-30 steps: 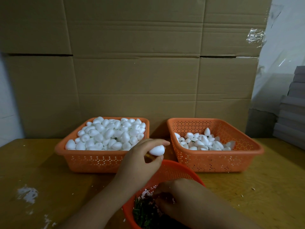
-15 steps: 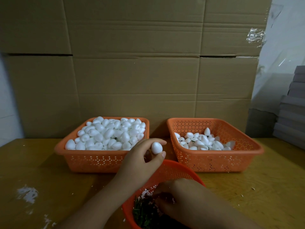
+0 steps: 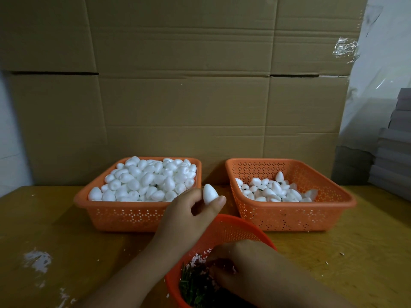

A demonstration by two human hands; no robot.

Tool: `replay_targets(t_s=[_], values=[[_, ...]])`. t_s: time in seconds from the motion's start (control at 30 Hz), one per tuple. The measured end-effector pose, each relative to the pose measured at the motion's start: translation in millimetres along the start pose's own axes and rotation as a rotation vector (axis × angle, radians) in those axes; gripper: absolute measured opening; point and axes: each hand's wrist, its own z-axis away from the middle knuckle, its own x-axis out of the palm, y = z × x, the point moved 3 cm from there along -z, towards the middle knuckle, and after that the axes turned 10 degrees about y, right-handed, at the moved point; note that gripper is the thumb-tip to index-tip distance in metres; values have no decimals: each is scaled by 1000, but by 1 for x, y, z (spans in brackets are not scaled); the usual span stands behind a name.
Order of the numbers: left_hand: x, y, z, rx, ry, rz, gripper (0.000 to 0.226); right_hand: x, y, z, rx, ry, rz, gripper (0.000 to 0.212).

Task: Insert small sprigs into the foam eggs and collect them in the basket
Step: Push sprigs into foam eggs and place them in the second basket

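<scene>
Where cardboard (image 3: 182, 96) backs wooden table (image 3: 44, 218).

A yellowish wooden table (image 3: 333, 263) carries three orange plastic baskets. The left square basket (image 3: 133, 215) is heaped with white foam eggs (image 3: 146, 181); the right square basket (image 3: 295, 215), just beside it, holds a thinner layer. A round basket (image 3: 231, 232) of green sprigs (image 3: 193, 287) stands at the near edge. White crumbs (image 3: 36, 260) smear the table's left side.

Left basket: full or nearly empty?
Full. The left basket is heaped with white foam eggs up to and above its rim; none of its floor shows.
</scene>
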Motion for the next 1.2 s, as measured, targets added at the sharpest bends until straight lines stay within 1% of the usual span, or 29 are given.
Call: replay_targets(t_s=[0.03, 0.07, 0.17, 0.3, 0.37, 0.43, 0.5, 0.57, 0.6, 0.77, 0.83, 0.9, 0.97, 1.13, 1.2], values=[[-1, -1, 0, -17, -10, 9, 45, 0, 0, 0, -1, -6, 3, 34], [-1, 0, -1, -35, -21, 42, 48, 0, 0, -1, -3, -9, 4, 34], [0, 0, -4, -146, -89, 232, 44, 0, 1, -1, -8, -15, 4, 34], [2, 2, -7, -346, -195, 491, 54, 1, 2, 0, -4, -16, 5, 34], [3, 2, -9, -405, -229, 559, 55, 2, 2, 1, -5, -5, 4, 33], [3, -1, -10, -428, -250, 607, 55, 2, 2, 1, -3, 4, 1, 33], [3, -4, -11, -451, -268, 626, 60, 1, 2, 1, 1, 9, -6, 33], [4, -9, -11, -458, -282, 619, 61, 1, 1, 2, -1, 6, -9, 33], [5, -10, -12, -456, -285, 617, 59, 1, 1, 2, 0, 5, -7, 33], [6, -12, -16, -441, -304, 594, 32, 4, 3, 2, -25, -64, 2, 42], [4, -12, -12, -375, -278, 541, 28, 5, 4, 1, -31, -81, -3, 44], [1, -9, -6, -296, -271, 473, 28, 6, 5, 1, -24, -87, -21, 43], [-1, -7, -3, -265, -263, 444, 32, 5, 6, 2, -22, -96, -32, 39], [0, 0, -2, -253, -240, 444, 43, 3, 4, 0, -48, -103, -42, 30], [0, 1, -2, -257, -234, 436, 42, 3, 4, 1, -45, -99, -40, 29]])
